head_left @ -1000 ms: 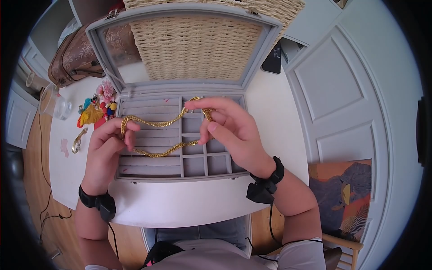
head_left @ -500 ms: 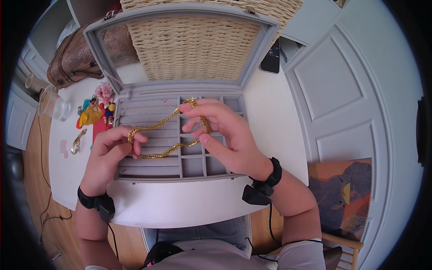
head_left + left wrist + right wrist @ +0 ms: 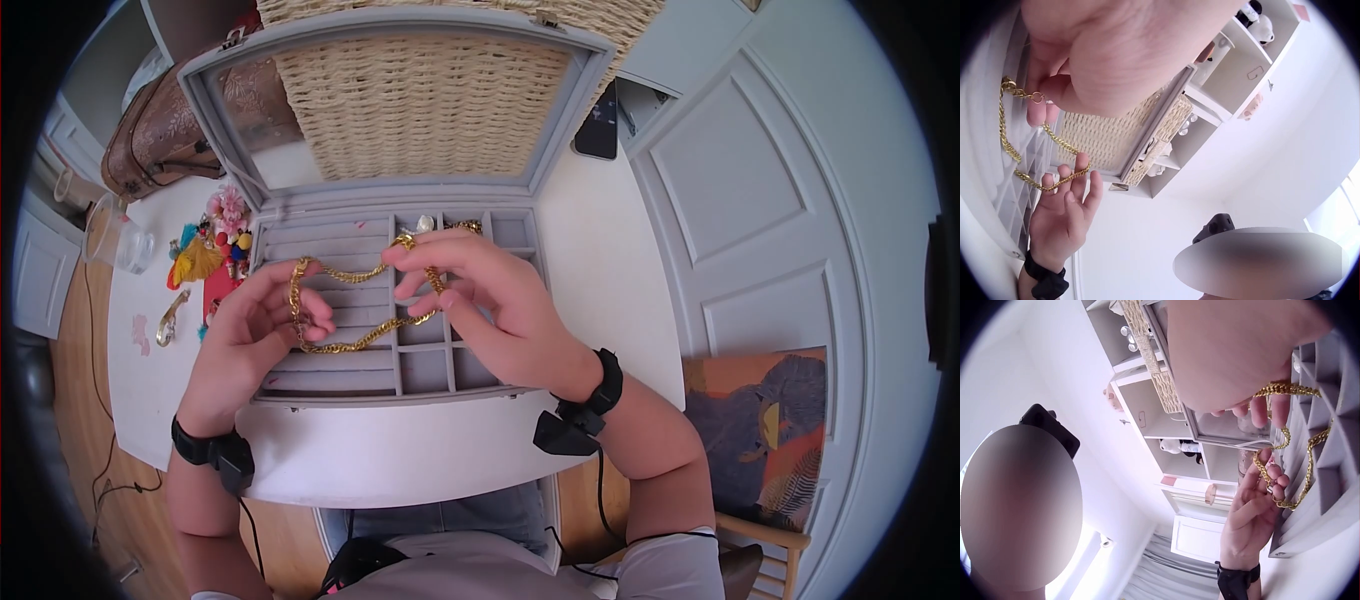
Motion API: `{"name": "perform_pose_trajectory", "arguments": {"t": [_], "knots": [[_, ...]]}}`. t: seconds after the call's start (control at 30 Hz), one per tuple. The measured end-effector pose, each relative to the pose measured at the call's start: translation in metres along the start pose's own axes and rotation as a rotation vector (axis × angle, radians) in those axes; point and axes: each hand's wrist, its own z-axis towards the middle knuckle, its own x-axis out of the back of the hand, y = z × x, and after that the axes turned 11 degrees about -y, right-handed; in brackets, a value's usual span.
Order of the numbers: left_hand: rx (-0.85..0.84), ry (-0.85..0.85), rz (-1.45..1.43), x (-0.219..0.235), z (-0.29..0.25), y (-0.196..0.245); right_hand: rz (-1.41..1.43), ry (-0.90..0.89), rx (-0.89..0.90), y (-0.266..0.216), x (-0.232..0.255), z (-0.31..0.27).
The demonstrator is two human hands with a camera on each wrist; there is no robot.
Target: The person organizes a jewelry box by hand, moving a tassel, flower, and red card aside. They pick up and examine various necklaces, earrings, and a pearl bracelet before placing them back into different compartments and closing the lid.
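A gold chain necklace (image 3: 350,346) hangs as a loop between both hands, over the grey jewelry box (image 3: 340,398). My left hand (image 3: 235,350) holds one side with curled fingers, the chain crossing its index finger. A small end ring of the necklace (image 3: 1037,97) shows by the left thumb in the left wrist view. On the other side, my right hand (image 3: 515,315) has the necklace looped round its bent fingers, one strand passing by the thumb tip. The box's left part has padded ring rows (image 3: 350,298); square compartments (image 3: 422,370) fill its right part.
The glass lid (image 3: 225,115) stands raised before a woven basket (image 3: 420,110). Left of the box lie colorful tassel jewelry (image 3: 200,258), a gold hair clip (image 3: 172,318) and a clear cup (image 3: 110,235). A phone (image 3: 598,125) lies back right. Back compartments hold a white ornament (image 3: 425,223).
My right hand has moved left, closer to the left hand, and the necklace loop has narrowed. Left fingers have shifted along the chain. Ornaments in the back compartments now show beyond the right hand.
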Motion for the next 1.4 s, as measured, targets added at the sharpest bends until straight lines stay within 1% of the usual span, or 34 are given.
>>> {"name": "perform_pose_trajectory", "arguments": {"t": [0.1, 0.17, 0.3, 0.37, 0.5, 0.57, 0.6, 0.67, 0.8, 0.87, 0.9, 0.97, 1.0, 1.07, 1.2, 1.27, 1.4], "knots": [[0.027, 0.028, -0.061, -0.001, -0.001, 0.000, -0.069, -0.001, 0.005, 0.002, 0.000, 0.000], [0.027, 0.011, -0.062, -0.002, -0.001, 0.001, -0.056, 0.009, -0.056, -0.001, -0.001, 0.001], [0.032, 0.006, -0.040, -0.004, -0.001, 0.005, 0.001, 0.034, -0.083, -0.003, -0.004, 0.001], [0.042, 0.030, -0.039, -0.006, 0.000, 0.007, 0.030, 0.040, -0.119, -0.004, -0.004, 0.001], [0.045, 0.023, -0.035, -0.003, -0.001, 0.002, 0.044, 0.039, -0.132, -0.006, -0.004, 0.002], [0.053, 0.003, -0.020, -0.003, -0.002, 0.000, 0.038, -0.014, -0.195, -0.009, -0.003, 0.001], [0.052, 0.005, -0.020, -0.004, -0.001, 0.000, 0.038, -0.016, -0.194, -0.010, -0.004, 0.002], [0.030, -0.009, 0.003, -0.008, -0.002, 0.001, 0.059, -0.023, -0.238, -0.012, -0.005, 0.003], [-0.005, -0.027, 0.038, -0.008, -0.004, -0.004, 0.078, -0.055, -0.246, -0.018, -0.009, 0.002], [-0.026, -0.066, 0.008, -0.011, -0.004, -0.005, 0.099, -0.099, -0.249, -0.020, -0.015, 0.000], [-0.025, -0.064, 0.007, -0.013, -0.004, -0.007, 0.100, -0.101, -0.249, -0.022, -0.018, -0.001], [-0.067, -0.140, -0.015, -0.018, -0.003, -0.012, 0.130, -0.113, -0.245, -0.025, -0.026, -0.002], [-0.067, -0.139, -0.016, -0.020, -0.002, -0.014, 0.131, -0.114, -0.246, -0.025, -0.028, -0.002], [-0.161, -0.185, 0.050, -0.022, -0.001, -0.018, 0.079, -0.095, -0.212, -0.025, -0.032, -0.001], [-0.216, -0.173, 0.121, -0.027, -0.002, -0.021, 0.053, -0.041, -0.193, -0.013, -0.044, -0.003], [-0.184, -0.111, 0.156, -0.033, -0.002, -0.016, 0.097, -0.065, -0.242, -0.012, -0.047, -0.003], [-0.150, -0.103, 0.184, -0.032, -0.003, -0.017, 0.174, -0.085, -0.310, -0.010, -0.044, -0.004]]}}
